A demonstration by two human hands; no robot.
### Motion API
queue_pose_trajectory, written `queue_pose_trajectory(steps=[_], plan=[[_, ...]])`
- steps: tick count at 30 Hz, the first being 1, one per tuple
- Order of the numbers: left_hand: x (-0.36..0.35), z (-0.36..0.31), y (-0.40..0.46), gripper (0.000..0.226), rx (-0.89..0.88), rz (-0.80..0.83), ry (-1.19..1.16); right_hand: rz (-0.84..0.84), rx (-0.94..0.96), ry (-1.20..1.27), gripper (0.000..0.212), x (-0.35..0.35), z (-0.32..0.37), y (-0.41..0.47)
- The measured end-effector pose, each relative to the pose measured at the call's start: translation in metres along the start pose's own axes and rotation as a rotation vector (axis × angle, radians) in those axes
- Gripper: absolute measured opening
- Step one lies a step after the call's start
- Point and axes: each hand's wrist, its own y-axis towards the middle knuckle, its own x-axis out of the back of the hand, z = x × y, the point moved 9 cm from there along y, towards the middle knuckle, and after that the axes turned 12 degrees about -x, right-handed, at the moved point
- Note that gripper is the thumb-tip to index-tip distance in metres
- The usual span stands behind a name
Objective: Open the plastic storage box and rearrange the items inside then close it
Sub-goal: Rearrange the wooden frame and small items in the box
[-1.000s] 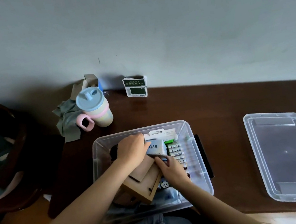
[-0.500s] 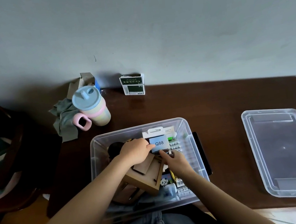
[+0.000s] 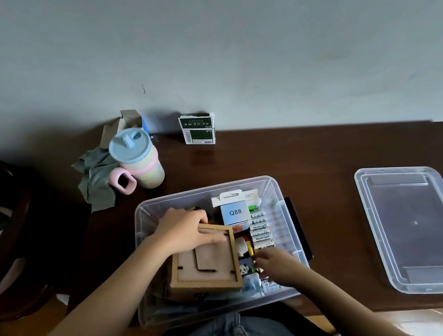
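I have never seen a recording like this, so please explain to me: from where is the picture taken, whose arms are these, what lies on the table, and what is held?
There is no machine here. A person wears one camera on the head, so the head view looks down at that person's own arms. On the brown table stands an open clear storage box full of small items; its lid lies apart to the right. The left hand rests on a wooden frame in the box, fingers on its top edge. The right hand reaches among small items beside the frame; whether it grips one, I cannot tell. At the back stand a pastel cup, a grey cloth and a small green carton.
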Motion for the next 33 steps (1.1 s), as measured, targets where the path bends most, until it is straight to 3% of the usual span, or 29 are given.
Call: queue_pose_trajectory(steps=[6,12,15,21,27,33], plan=[[0.015,0.019,-0.022,0.067,0.14,-0.164,-0.172,0.022,0.019,-0.003,0.03,0.0,0.01,-0.003],[0.037,0.077,-0.065,0.06,0.427,-0.555,-0.487,0.029,0.004,0.009,0.028,0.004,0.014,0.0],[0.032,0.091,-0.075,0.066,0.533,-0.652,-0.589,-0.061,0.028,-0.079,0.028,0.007,0.018,0.003],[0.027,0.079,-0.075,0.055,0.417,-0.611,-0.545,-0.212,0.1,-0.193,0.032,0.022,0.034,0.007],[0.033,0.058,-0.078,0.068,0.299,-0.513,-0.328,-0.23,0.102,-0.354,0.032,0.018,0.037,0.01],[0.029,0.049,-0.079,0.067,0.213,-0.496,-0.352,-0.314,0.133,-0.47,0.043,0.016,0.047,0.01]])
